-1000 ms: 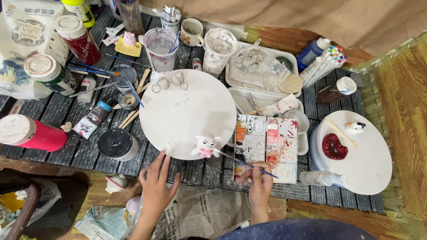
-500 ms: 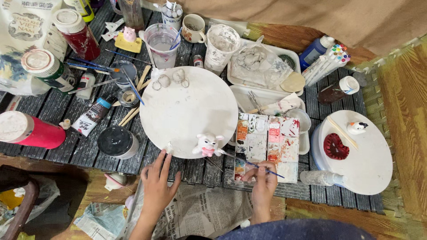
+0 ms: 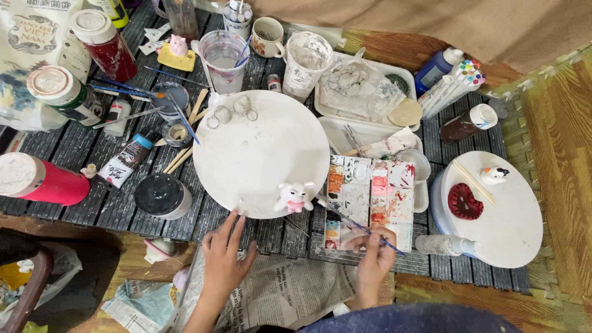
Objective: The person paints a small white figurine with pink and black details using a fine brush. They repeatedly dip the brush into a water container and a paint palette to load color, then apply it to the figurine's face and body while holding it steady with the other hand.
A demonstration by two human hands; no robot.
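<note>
Our right hand (image 3: 373,259) pinches a thin paintbrush (image 3: 357,227) over the paint palette (image 3: 370,200); our left hand (image 3: 223,259) rests released, fingers spread, touching the near edge of the round white board (image 3: 259,148) beside the small pig figurine (image 3: 294,197) on the desk (image 3: 74,197).

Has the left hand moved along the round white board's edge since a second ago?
No. The left hand rests at the near edge of the round white board, left of the small pink-and-white figurine, as before.

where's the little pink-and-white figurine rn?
Head view, centre: the figurine stands on the near rim of the round white board, left of the paint palette, between the left hand and right hand.
</note>
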